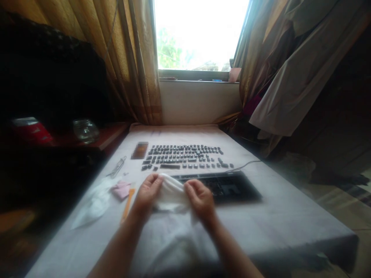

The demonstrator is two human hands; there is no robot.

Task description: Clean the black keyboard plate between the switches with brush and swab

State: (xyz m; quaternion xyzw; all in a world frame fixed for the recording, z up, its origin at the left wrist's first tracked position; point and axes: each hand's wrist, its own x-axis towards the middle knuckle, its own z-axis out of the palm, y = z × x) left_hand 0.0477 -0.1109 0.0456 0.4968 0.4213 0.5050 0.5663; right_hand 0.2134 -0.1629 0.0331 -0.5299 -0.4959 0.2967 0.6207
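Note:
Both hands hold a white cloth [171,195] above the table's near middle. My left hand [147,193] grips the cloth's left side with curled fingers. My right hand [201,199] pinches its right side. Just behind the cloth lies a black keyboard frame [228,187] with its keycaps off. The loose dark keycaps [185,156] are laid out in rows farther back on the pale tablecloth [278,216].
Left of the hands lie a clear plastic bag [94,204], a pink cloth [121,189], an orange stick [128,202] and a metal tool [117,166]. A blurred phone-like object [139,150] sits beside the keycaps. A glass jar [85,130] stands on a side shelf. Curtains flank the window.

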